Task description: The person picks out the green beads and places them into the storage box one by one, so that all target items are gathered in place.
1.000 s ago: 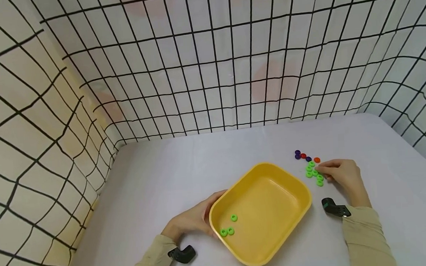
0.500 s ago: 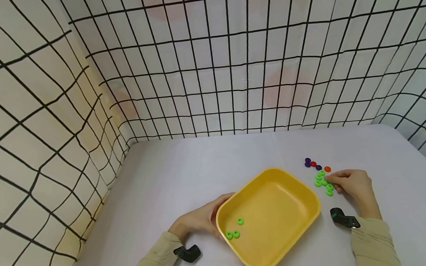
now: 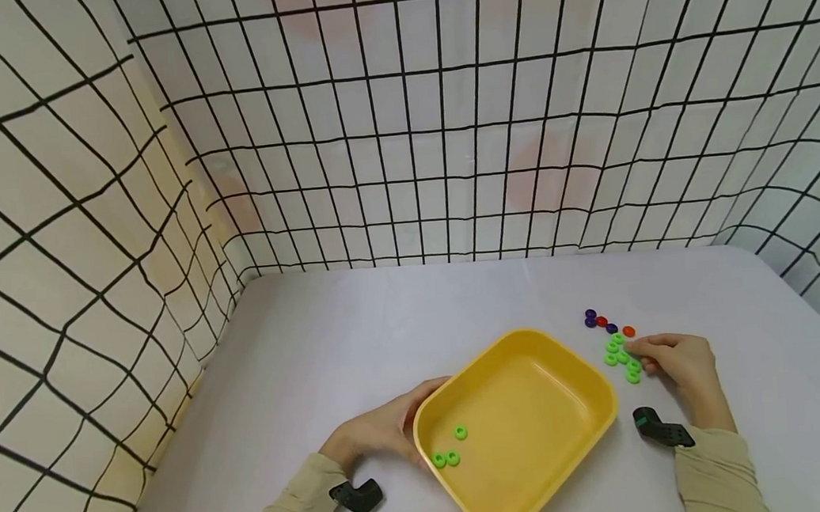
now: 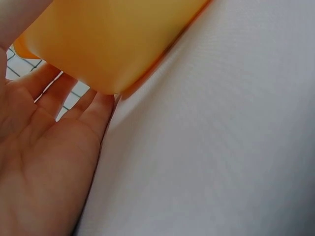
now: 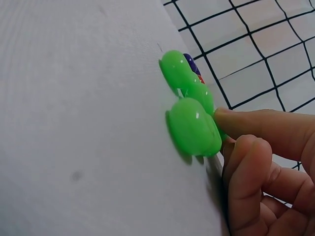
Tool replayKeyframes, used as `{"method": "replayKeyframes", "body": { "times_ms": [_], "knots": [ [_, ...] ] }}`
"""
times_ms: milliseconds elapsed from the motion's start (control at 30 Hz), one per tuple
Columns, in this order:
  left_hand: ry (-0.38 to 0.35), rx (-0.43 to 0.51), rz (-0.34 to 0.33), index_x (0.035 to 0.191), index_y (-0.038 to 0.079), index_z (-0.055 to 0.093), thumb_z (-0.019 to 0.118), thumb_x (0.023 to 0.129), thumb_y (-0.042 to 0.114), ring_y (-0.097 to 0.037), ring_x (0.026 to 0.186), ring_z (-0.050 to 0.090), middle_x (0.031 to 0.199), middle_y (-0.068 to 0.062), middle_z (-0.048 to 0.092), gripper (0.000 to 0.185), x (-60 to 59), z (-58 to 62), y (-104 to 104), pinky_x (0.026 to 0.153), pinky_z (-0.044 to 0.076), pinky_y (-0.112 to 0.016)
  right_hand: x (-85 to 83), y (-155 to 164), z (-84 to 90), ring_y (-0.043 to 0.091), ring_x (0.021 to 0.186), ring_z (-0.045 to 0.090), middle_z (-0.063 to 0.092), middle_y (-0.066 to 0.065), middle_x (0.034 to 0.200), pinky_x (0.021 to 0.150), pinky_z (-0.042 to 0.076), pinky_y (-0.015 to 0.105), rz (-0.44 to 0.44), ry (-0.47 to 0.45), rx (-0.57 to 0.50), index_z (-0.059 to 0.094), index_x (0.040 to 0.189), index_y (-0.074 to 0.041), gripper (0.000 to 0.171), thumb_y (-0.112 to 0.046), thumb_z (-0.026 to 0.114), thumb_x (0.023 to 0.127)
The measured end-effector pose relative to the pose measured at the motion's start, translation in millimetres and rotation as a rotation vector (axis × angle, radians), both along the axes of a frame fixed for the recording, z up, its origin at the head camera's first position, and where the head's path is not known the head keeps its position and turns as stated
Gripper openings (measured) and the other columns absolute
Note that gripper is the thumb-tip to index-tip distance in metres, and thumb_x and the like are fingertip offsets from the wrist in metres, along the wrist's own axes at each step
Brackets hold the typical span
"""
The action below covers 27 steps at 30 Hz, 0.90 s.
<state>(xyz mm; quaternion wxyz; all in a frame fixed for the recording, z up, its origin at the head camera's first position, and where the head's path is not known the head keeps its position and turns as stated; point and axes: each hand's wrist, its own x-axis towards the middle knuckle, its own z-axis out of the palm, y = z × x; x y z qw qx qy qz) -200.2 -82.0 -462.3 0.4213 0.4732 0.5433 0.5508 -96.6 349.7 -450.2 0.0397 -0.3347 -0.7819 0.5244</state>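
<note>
White cloth covered the bench (image 3: 401, 328), and a black wire grid over pale sheeting enclosed it at the back and on both sides. Near the front edge sat a yellow tray (image 3: 535, 406), set at an angle. Three green rings (image 3: 448, 450) lay inside it, close to its left corner.

The left hand (image 3: 386, 430) rested on the bench against the tray's left wall. Its fingers (image 4: 81, 105) lay straight along the wall and touched it, so the left grip was released.

Just right of the tray lay a loose cluster of green rings (image 3: 621, 356). The right hand (image 3: 678, 362) lay on the bench beside them, its fingers curled. The index fingertip (image 5: 231, 120) touched the edge of one ring (image 5: 193, 128). Whether the right grip had closed on that ring could not be determined from the views.

Beyond the cluster, a short row of purple, red and orange rings (image 3: 606, 324) lay on the cloth. Tan sleeves covered both forearms.
</note>
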Motion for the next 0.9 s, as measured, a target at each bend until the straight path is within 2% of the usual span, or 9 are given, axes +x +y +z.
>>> {"method": "replayKeyframes", "body": {
  "times_ms": [167,333,500,700,900],
  "knots": [
    [-0.008,-0.016,-0.017,0.146,0.021,0.016,0.083,0.066,0.024,-0.024,0.134,0.026,0.149,-0.006,0.025,0.104,0.5,-1.1,-0.9,0.11,0.019,-0.03,1.2,-1.1,-0.6,0.011,0.055,0.054,0.058,-0.004,0.068,0.052,0.048,0.018,-0.021,-0.019,-0.045,0.055,0.117,0.007,0.057,-0.034,0.069,0.08],
    [-0.003,-0.008,-0.016,0.146,0.02,0.016,0.082,0.066,0.031,-0.025,0.134,0.026,0.149,-0.008,0.024,0.105,1.0,-1.3,-0.1,0.11,0.02,-0.03,2.2,-1.0,-1.7,0.012,0.055,0.055,0.057,-0.004,0.065,0.052,0.048,0.017,-0.058,-0.036,-0.081,0.054,0.12,0.005,0.061,-0.036,0.071,0.079],
    [0.003,0.01,-0.039,0.147,0.018,0.015,0.082,0.067,0.031,-0.027,0.134,0.025,0.149,-0.01,0.023,0.105,0.5,0.6,0.3,0.111,0.02,-0.032,2.0,-0.4,-3.5,0.013,0.053,0.055,0.057,-0.004,0.063,0.051,0.049,0.018,-0.101,-0.035,-0.119,0.054,0.119,0.004,0.06,-0.034,0.072,0.077],
    [0.035,0.002,-0.031,0.147,0.019,0.014,0.081,0.067,0.033,-0.025,0.134,0.026,0.149,-0.009,0.023,0.105,-1.4,2.8,-1.1,0.111,0.019,-0.031,0.1,0.7,-3.1,0.012,0.052,0.054,0.057,-0.004,0.061,0.051,0.048,0.018,-0.109,-0.007,-0.153,0.059,0.109,0.0,0.05,-0.035,0.074,0.076],
    [0.039,-0.018,-0.01,0.146,0.022,0.016,0.083,0.066,0.025,-0.022,0.133,0.028,0.149,-0.005,0.025,0.105,-2.4,3.8,-2.5,0.11,0.019,-0.03,-2.8,1.0,-1.5,0.013,0.052,0.055,0.057,-0.004,0.06,0.051,0.049,0.018,-0.113,0.01,-0.181,0.064,0.094,-0.009,0.035,-0.036,0.075,0.074]
  ]
}}
